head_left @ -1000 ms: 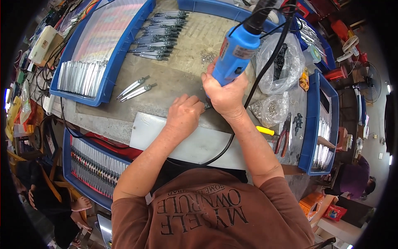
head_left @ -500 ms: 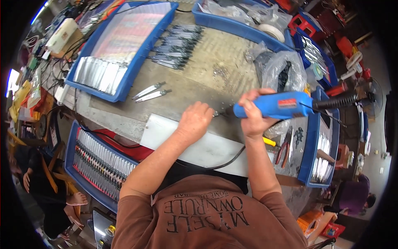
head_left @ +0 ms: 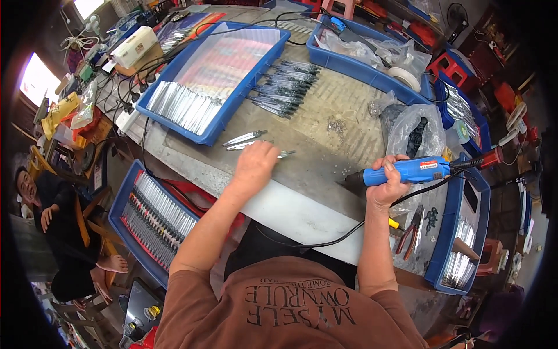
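My right hand (head_left: 388, 185) is wrapped round a blue electric screwdriver (head_left: 414, 171), its dark nose pointing left over the table. My left hand (head_left: 256, 166) is closed low over the tabletop. The end of a slim silver piece (head_left: 286, 154) sticks out to the right of its fingers; the rest is hidden under the hand. Just beyond that hand lie two similar slim, pointed silver pieces with dark ends (head_left: 244, 138). Farther off, several such pieces (head_left: 286, 87) are laid in a neat row.
A blue tray (head_left: 212, 135) with silver pieces stands at left; another blue tray (head_left: 119, 212) of finished-looking rods sits lower. At right are red-handled pliers (head_left: 411, 237), a plastic bag (head_left: 401, 139) and a blue bin (head_left: 433, 273). A black cable (head_left: 325, 243) loops before me. Someone sits at far left.
My left hand has moved left, away from the screwdriver's nose, to beside the two loose pieces. The screwdriver stays in my right hand. The whole view has shifted.
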`<action>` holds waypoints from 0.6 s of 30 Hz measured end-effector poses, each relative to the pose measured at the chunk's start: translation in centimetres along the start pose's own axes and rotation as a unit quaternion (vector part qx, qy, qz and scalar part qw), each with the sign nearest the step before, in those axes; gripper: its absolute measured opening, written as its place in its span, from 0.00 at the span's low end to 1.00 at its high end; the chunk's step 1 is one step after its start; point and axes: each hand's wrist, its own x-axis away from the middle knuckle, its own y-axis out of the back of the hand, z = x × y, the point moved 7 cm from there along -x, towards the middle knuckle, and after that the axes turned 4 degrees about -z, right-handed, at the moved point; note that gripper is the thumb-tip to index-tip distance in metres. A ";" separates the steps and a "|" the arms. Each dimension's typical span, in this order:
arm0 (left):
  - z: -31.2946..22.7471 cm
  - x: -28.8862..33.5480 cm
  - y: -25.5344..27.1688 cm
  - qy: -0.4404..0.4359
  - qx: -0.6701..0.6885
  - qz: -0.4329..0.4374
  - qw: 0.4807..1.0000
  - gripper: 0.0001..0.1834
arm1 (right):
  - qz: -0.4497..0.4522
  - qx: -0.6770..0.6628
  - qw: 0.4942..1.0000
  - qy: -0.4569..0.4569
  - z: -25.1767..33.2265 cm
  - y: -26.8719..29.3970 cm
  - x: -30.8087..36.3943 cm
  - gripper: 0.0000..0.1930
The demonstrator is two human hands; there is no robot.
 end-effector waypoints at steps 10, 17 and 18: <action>3.6 0.8 1.7 0.013 -0.068 0.041 0.997 0.06 | -0.010 0.027 0.999 -0.016 -0.1 -0.2 0.1 0.18; 5.7 -4.1 1.1 0.013 -0.024 -0.008 1.000 0.08 | -0.008 0.022 0.999 -0.023 -0.2 0.0 0.0 0.18; 6.2 -5.0 0.4 0.012 -0.023 -0.009 1.000 0.08 | -0.016 0.020 0.999 -0.021 -0.2 0.1 0.0 0.18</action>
